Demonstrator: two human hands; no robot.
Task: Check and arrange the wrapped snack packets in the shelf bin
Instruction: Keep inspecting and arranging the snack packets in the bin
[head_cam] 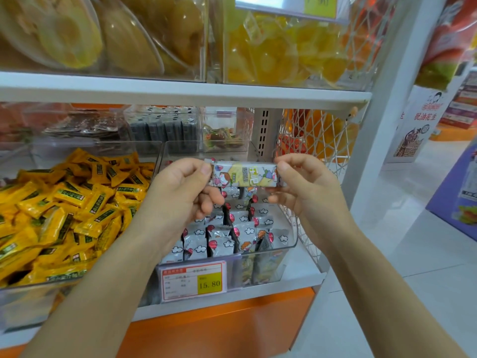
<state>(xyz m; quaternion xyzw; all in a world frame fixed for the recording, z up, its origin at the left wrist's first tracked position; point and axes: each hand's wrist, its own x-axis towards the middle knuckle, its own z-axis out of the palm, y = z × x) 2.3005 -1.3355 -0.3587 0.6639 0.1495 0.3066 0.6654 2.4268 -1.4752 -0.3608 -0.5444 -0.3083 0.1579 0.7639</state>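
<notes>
One wrapped snack packet [245, 174] was held up lengthwise, left to right, just above the clear bin [295, 241] on the lower shelf [305, 264]. The left hand [180, 188] pinched its left end between thumb and curled fingers. The right hand [302, 184] pinched the right end the same way, so both grips were closed on the packet. Its wrapper showed cartoon figures and a yellow patch.

Below it in the bin, more packets [227, 236] stood on edge in rows, pale with little clouds and red spots. A price tag [192, 282] reading 15.80 sat on the bin's front. Just to the left, another clear bin held a loose heap of yellow packets [64, 210]. A white upper shelf [180, 91] ran overhead, carrying yellow dried fruit [271, 55] in clear boxes. A white wire mesh panel [322, 140] closed the right side, and an orange panel [219, 329] ran below the lower shelf.
</notes>
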